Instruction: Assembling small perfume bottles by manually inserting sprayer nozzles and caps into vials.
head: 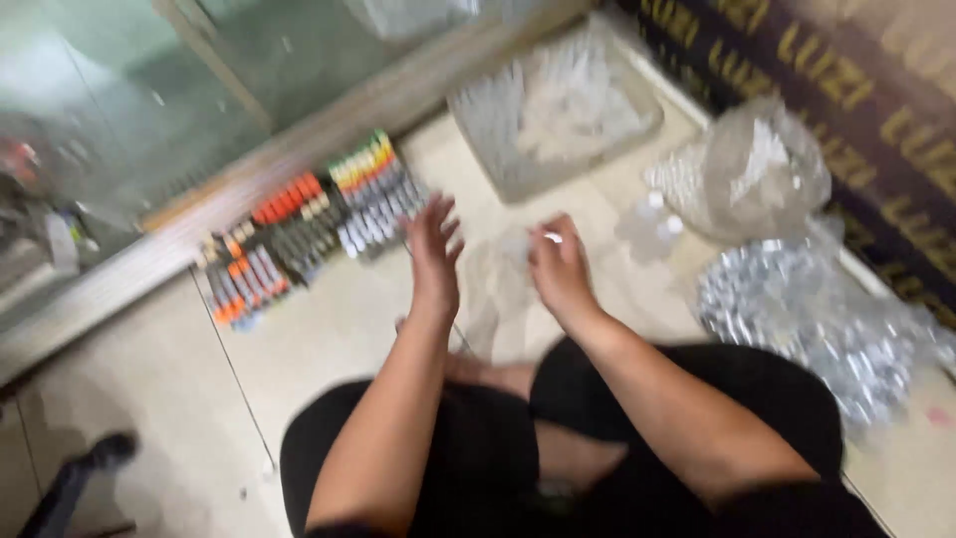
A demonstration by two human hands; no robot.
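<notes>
Just ahead of the bent knees, over the pale tiled floor (329,339): left hand (435,249) raised, palm turned inward, fingers spread wide and holding nothing. Close beside it, right hand (558,264), fingers curled narrow and pinching a small whitish piece (551,237) at the fingertips; too blurred to tell its kind or its long axis. Sits at the top of the right fist, on the far side from the body, a short gap across from the open left palm. Nearer by far to the right hand, being already in it; level with the left fingertips.

Between and under the two hands: crumpled clear plastic film (495,289), lying on the floor. Farther out on the left: rows of slim grey tubes with orange, red, green and yellow caps (299,229), laid side by side along a metal door track (149,249). Straight ahead: shallow clear tray of clear plastic pieces (553,110). Out to the right: clear bag of whitish parts (747,169), a few small white-capped vials (652,224) just beside it, and nearer the right knee a clear bag of silvery pieces (807,309). All of these well apart from both hands.
</notes>
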